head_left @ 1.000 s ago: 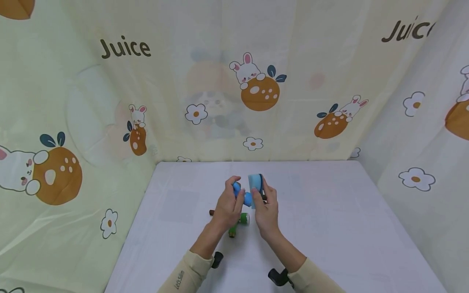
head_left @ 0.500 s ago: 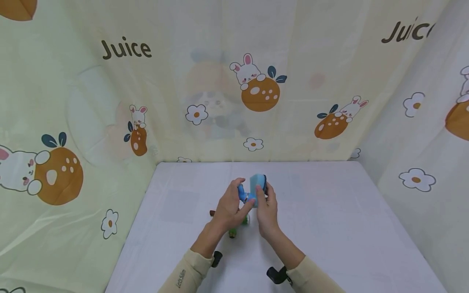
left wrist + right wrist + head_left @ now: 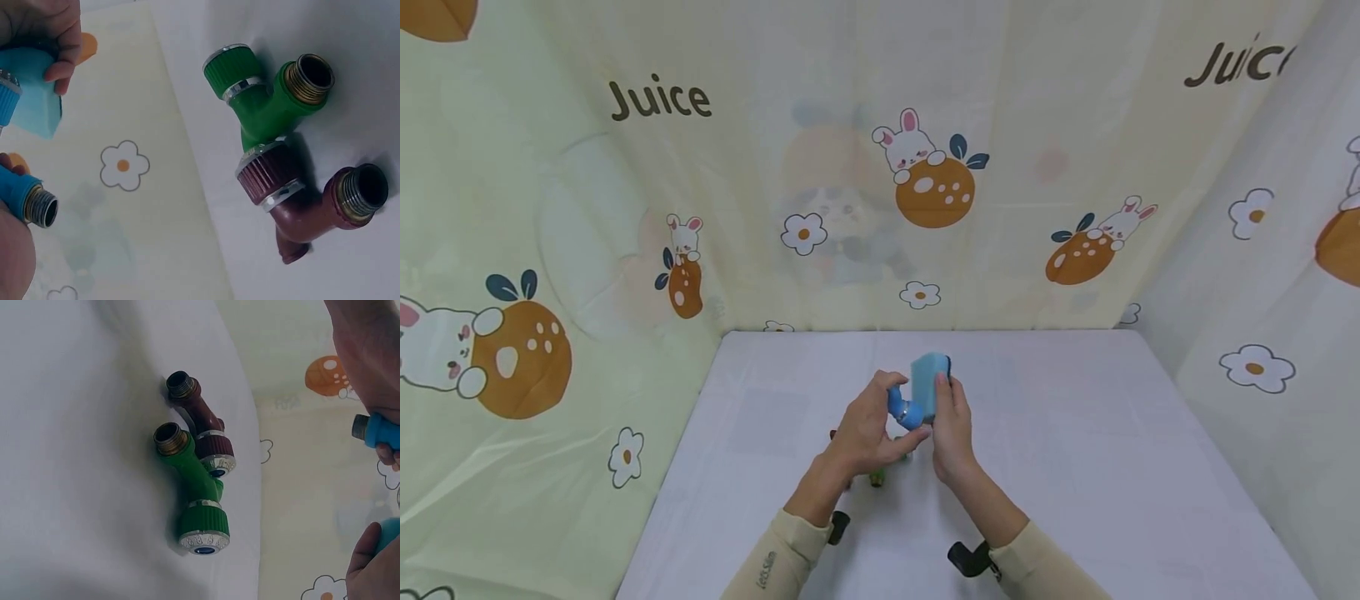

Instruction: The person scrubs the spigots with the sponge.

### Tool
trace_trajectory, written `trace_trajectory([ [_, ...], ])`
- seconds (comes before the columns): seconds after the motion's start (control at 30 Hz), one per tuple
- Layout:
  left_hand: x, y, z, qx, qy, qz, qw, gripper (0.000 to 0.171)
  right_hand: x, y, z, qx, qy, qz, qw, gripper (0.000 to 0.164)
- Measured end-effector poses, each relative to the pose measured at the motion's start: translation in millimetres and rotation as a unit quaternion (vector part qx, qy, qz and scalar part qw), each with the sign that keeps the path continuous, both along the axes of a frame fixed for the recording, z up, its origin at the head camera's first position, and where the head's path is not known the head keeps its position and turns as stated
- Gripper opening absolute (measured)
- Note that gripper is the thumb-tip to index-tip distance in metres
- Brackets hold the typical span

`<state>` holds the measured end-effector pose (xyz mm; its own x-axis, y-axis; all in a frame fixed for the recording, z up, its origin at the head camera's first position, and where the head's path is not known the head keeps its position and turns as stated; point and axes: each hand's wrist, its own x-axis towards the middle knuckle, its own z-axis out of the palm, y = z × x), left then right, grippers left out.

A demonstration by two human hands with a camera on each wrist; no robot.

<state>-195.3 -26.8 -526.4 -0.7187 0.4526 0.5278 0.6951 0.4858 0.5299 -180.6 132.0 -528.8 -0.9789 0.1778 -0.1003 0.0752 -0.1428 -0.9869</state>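
My left hand (image 3: 867, 427) grips a blue tap (image 3: 906, 414) whose threaded metal inlet shows in the left wrist view. Beside it my right hand (image 3: 953, 433) holds a light blue block (image 3: 927, 382), sponge-like, with a dark backing on its far side. The block's face is turned toward the tap, close up against it; whether they touch I cannot tell. Below the hands, a green tap (image 3: 269, 100) and a dark red tap (image 3: 300, 200) lie side by side on the table, mostly hidden by my left hand in the head view.
The white table (image 3: 1075, 467) is backed by a cream curtain (image 3: 760, 167) printed with rabbits, oranges and flowers. Similar curtains hang at both sides. Black camera mounts (image 3: 970, 558) are strapped at the wrists.
The light blue block has turned to show more of its broad face. My left hand has shifted slightly right, bringing the blue tap closer to the block and covering more of the taps below.
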Motion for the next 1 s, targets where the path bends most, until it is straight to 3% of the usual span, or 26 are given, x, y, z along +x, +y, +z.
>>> trace_trajectory([
  [0.07, 1.1, -2.5, -0.2, 0.029, -0.081, 0.019, 0.9961, 0.087, -0.4, 0.8, 0.7, 0.015, 0.0, -0.002, 1.0, 0.07],
  [0.13, 0.3, -5.3, -0.2, 0.096, -0.165, 0.032, 0.981, 0.091, 0.6, 0.8, 1.3, 0.042, 0.01, -0.005, 0.999, 0.067],
  [0.2, -1.7, -8.1, 0.7, 0.179, -0.226, 0.045, 0.9564, 0.091, 2.7, 0.4, 0.3, 0.072, 0.033, -0.006, 0.997, 0.063],
  [0.33, -10.1, -14.1, 5.4, 0.34, -0.304, 0.053, 0.8884, 0.085, 9.9, -3.8, -4.1, 0.136, 0.116, 0.004, 0.984, 0.06],
  [0.47, -17.6, -16.3, 8.4, 0.432, -0.348, 0.064, 0.8298, 0.071, 18.6, -11.5, -11.3, 0.218, 0.213, 0.031, 0.952, 0.073],
  [0.6, -20.9, -13.1, 10.2, 0.486, -0.372, 0.068, 0.788, 0.058, 23.8, -18.6, -19.4, 0.296, 0.289, 0.048, 0.909, 0.081],
  [0.73, -22.7, -8.1, 11.6, 0.536, -0.378, 0.05, 0.7531, 0.063, 25.1, -22.8, -24.5, 0.36, 0.321, 0.046, 0.875, 0.079],
  [0.8, -23.0, -6.0, 11.9, 0.542, -0.378, 0.04, 0.7497, 0.071, 24.9, -23.6, -25.4, 0.377, 0.324, 0.042, 0.867, 0.078],
  [0.83, -22.9, -5.2, 12.0, 0.537, -0.379, 0.04, 0.7525, 0.074, 24.5, -23.7, -25.5, 0.381, 0.323, 0.039, 0.865, 0.077],
  [0.9, -22.3, -4.2, 11.3, 0.52, -0.381, 0.043, 0.7633, 0.076, 24.0, -23.9, -25.2, 0.381, 0.321, 0.034, 0.867, 0.076],
  [1.0, -21.0, -4.3, 11.0, 0.481, -0.377, 0.049, 0.7899, 0.074, 24.0, -23.5, -24.2, 0.378, 0.31, 0.034, 0.872, 0.075],
])
